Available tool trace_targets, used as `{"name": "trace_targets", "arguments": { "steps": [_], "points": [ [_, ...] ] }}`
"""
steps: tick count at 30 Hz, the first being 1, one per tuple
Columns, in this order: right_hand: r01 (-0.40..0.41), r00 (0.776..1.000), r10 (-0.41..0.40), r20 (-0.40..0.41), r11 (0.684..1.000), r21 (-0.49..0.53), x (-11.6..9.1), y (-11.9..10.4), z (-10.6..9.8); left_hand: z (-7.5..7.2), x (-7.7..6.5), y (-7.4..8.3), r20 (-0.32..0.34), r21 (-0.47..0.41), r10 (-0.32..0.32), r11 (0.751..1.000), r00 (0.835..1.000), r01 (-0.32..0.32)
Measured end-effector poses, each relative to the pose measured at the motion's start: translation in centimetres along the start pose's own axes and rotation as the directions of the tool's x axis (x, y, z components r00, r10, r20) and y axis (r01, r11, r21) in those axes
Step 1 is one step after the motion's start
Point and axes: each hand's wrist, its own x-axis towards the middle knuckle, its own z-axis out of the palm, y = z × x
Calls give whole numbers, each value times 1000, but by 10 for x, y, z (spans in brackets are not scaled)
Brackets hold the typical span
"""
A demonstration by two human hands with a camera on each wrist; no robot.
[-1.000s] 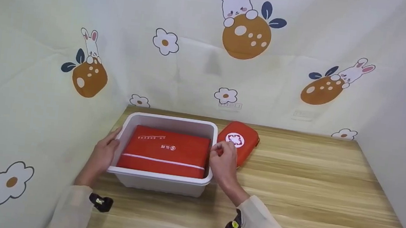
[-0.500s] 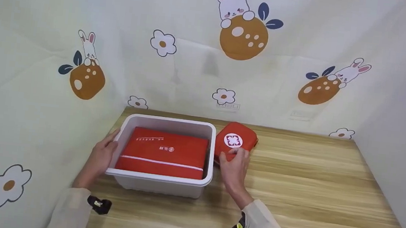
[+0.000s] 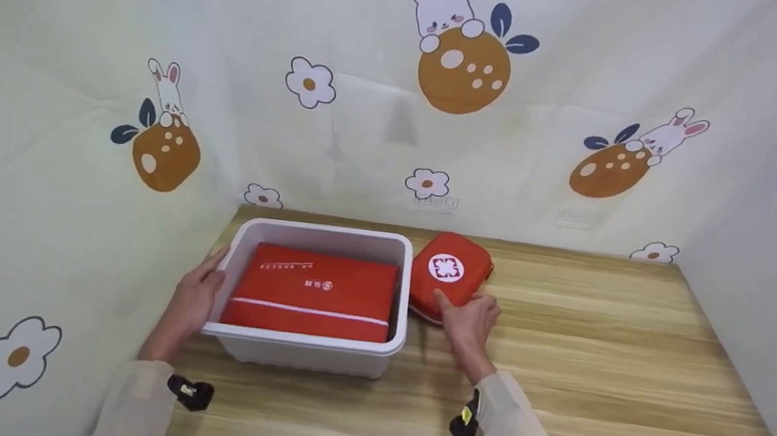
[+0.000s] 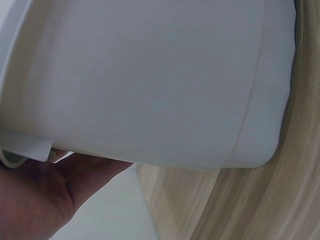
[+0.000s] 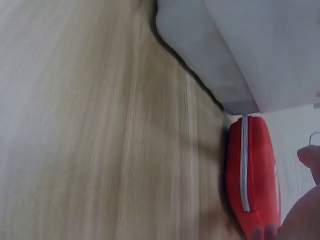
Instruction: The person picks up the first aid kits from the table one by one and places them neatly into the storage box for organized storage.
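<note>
In the head view, my left hand (image 3: 194, 299) grips the left side of a white plastic bin (image 3: 318, 341), thumb at the rim. The left wrist view shows that hand (image 4: 50, 195) beneath the rim, outside the bin's wall (image 4: 150, 75). A red zippered first-aid case (image 3: 465, 258) with a white round emblem lies flat just right of the bin. My right hand (image 3: 470, 320) is at the case's near right corner, thumb over its top, fingers along its right side. In the right wrist view, the thumb (image 5: 310, 155) stands off the case (image 5: 260, 165), fingertips close to its side.
Inside the bin lies a large red pouch (image 3: 315, 297) with a white stripe and lettering. The wood-grain table (image 3: 603, 371) extends to the right and front. Patterned fabric walls (image 3: 354, 135) close in the back and both sides.
My right hand has moved from the bin's right rim across to the right and down to the near right corner of the first-aid case, its fingers spreading. The left hand stays on the bin.
</note>
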Motion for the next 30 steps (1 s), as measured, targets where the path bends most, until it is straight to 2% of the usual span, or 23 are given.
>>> {"name": "trace_targets", "arguments": {
  "steps": [4,8,15,24,30],
  "points": [
    [-82,993,85,77,996,-41,7,9,-2,0,0,-1,-10,7,14,1000,1000,-14],
    [-123,982,135,136,988,-91,11,13,-4,0,0,-1,-19,27,37,999,999,-37],
    [-183,957,211,200,971,-152,16,9,-6,0,1,1,-12,28,26,999,1000,-26],
    [-168,948,217,234,963,-212,17,6,-8,1,2,2,6,5,19,1000,1000,-19],
    [-203,929,248,276,963,-179,17,4,-7,0,1,2,4,-7,-6,1000,1000,6]
  ]
}}
